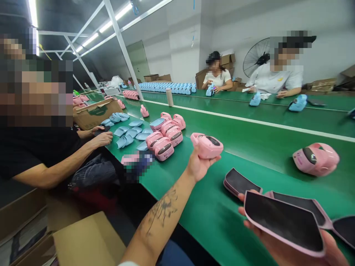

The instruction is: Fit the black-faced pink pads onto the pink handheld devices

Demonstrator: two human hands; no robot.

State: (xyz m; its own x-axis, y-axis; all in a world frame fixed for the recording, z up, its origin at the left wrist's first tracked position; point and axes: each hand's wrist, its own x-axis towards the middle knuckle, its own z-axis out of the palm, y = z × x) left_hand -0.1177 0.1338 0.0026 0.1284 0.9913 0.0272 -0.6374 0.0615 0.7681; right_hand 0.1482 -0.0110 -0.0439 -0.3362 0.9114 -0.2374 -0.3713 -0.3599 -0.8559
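Observation:
My left hand (200, 164) is stretched out over the green belt (238, 140) and grips a pink plastic housing (207, 145) from below. My right hand (280, 244), low at the right, holds a pink panel with a black inner face (283, 221). More such panels (238, 181) lie on the belt beside it. Another pink housing (316, 159) rests on the belt at the right.
A group of pink housings (165, 138) and pale blue panels (130, 133) lies further along the belt, near a seated person's hands (104, 138). Two people sit across the belt with blue housings (298, 103). Cardboard boxes (88, 240) stand below left; a fan (256, 57) stands behind.

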